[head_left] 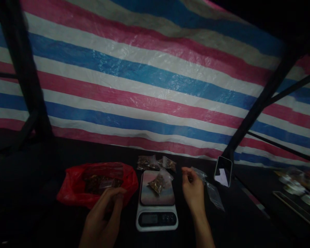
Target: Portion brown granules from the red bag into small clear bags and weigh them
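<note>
A white digital kitchen scale [156, 210] stands on a dark table, with a small clear bag of brown bits [160, 181] lying on its platform. My left hand [106, 213] reaches into the mouth of a red plastic bag [74, 187] that holds more brown material; its fingers are curled at the bag's edge, and what they hold is too dark to tell. My right hand [193, 191] hovers just right of the scale and pinches an empty clear plastic bag [212, 191]. Two more filled small bags [156, 163] lie behind the scale.
A phone [223, 171] leans upright at the right, against a dark pole. A striped red, white and blue tarp [155, 86] forms the back wall. Blurred light-coloured objects [298, 187] sit at the far right. Dark frame poles stand at both sides.
</note>
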{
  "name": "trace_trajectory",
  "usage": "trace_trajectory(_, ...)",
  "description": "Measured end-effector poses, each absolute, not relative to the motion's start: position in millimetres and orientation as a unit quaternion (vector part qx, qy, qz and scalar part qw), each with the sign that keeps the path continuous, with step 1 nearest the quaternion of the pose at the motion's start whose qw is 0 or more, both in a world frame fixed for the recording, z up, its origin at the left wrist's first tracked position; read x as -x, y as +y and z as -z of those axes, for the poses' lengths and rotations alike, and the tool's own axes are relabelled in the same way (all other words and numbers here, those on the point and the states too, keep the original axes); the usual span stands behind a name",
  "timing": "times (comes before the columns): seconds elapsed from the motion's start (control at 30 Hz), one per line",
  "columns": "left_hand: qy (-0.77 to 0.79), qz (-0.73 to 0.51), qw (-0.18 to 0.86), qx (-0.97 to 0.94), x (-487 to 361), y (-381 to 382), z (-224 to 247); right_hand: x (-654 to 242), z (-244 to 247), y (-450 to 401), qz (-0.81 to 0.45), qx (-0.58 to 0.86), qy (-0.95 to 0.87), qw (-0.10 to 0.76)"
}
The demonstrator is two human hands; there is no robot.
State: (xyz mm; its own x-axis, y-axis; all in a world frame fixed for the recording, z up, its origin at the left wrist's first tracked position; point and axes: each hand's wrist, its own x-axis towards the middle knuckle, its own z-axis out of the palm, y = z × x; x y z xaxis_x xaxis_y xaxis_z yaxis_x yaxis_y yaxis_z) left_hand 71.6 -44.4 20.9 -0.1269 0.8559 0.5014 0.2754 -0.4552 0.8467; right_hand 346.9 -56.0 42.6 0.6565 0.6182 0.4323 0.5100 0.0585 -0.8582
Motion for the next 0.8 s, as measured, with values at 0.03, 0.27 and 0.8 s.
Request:
trace_trajectory(0.03, 0.457, -0.594, 0.242, -0.616, -73, -45, -20, -344, -42, -56, -0.061, 0.683, -0.425, 0.592)
trace_trajectory(0.27, 0.414, -0.591, 0.228, -0.654, -78, -54, -13, -327, -36, -52, -0.174, 0.653, -0.474, 0.564)
trace_trajectory(0.8, 0.429, -0.511, 0.581, -0.466, -82, -48, -26, -247, -86, -55, -0.452, 0.458, -0.547, 0.536)
